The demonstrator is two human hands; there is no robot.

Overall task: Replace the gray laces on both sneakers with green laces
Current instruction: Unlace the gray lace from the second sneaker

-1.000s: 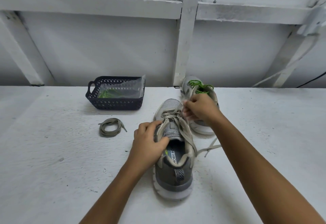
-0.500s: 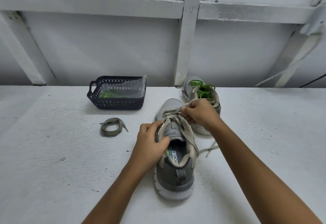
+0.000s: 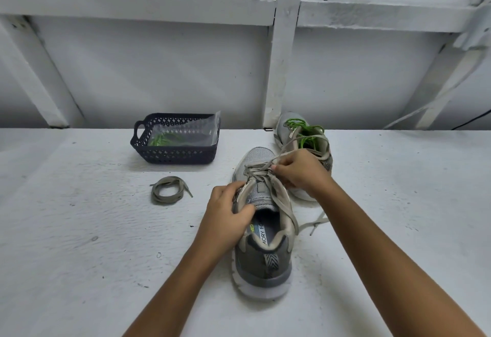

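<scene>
Head view shows a white table with the near sneaker standing heel toward the person. Just behind its toe, the far sneaker already carries a green lace. A dark basket to the left holds a clear bag with more green lace. The left hand grips the near sneaker's collar, thumb curled over the edge by the tongue. The right hand pinches a strand of the gray lace at the crossings. A removed gray lace coil lies apart. To do this well, I would pin the shoe firmly, loosen one crossing at a time, and draw the strand straight out of its eyelet, so the tip does not snag.
</scene>
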